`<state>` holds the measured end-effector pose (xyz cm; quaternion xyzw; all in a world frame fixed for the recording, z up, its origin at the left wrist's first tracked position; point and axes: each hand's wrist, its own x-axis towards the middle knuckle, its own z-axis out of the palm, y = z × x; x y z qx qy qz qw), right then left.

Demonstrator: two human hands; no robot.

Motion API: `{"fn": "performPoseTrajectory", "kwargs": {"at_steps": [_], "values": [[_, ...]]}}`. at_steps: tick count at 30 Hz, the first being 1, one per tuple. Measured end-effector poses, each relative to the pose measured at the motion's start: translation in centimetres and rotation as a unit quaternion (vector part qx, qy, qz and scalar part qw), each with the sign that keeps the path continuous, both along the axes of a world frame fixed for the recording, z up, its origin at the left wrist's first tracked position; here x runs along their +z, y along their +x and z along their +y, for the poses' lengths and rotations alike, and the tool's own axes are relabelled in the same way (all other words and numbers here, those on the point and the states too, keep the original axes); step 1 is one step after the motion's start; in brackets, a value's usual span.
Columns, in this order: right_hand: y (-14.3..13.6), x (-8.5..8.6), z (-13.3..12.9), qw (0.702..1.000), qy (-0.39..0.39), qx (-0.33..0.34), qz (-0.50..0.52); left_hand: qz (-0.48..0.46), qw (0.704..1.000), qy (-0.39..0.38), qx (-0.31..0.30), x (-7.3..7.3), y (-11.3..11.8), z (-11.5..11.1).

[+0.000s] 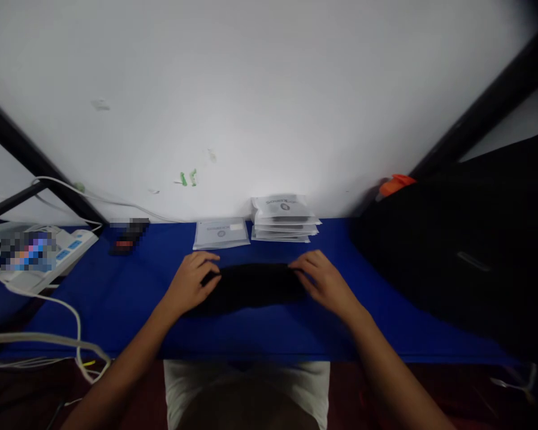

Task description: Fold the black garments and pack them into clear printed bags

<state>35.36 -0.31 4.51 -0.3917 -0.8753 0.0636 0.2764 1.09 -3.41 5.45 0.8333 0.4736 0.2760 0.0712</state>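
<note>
A folded piece of black fabric (255, 285) lies on the blue-covered table (251, 334) in front of me. My left hand (192, 280) pinches its far left corner between thumb and fingers. At the far right corner, my right hand (319, 279) grips the same fabric with thumb and fingertips. The cloth's far edge runs fairly straight between the two hands. Just beyond it lies a flat frosted zip bag (222, 234) with dark print, and beside that a stack of similar filled bags (284, 218).
On the left are a white power strip (67, 257), white cables (78, 316) and a blurred dark object (130, 236). A large black mass (452, 257) covers the right side, with something orange (395, 184) on it. A white wall (260, 107) stands behind the table.
</note>
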Motion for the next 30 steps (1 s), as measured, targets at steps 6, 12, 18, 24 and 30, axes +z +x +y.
{"fn": "performPoseTrajectory", "kwargs": {"at_steps": [6,12,18,24,30], "values": [[0.6,-1.8,-3.8,0.992,-0.096,0.066,-0.053,-0.074,0.990,-0.100,0.060,-3.3,-5.1,0.3],[-0.2,-2.9,-3.1,0.996,-0.086,0.014,-0.034,-0.026,0.985,-0.114,0.126,-5.4,-6.5,2.1],[-0.9,-4.2,-3.1,0.998,-0.062,-0.029,-0.007,-0.053,0.996,-0.070,0.026,-2.3,-5.4,-2.5],[-1.9,-5.7,-3.2,0.994,-0.026,-0.104,-0.037,0.024,0.993,-0.110,0.039,-3.5,-4.9,-6.4],[-1.8,-5.7,-3.3,0.995,-0.025,-0.093,-0.024,0.004,0.973,-0.062,0.224,-6.9,-5.0,-6.8]]}}
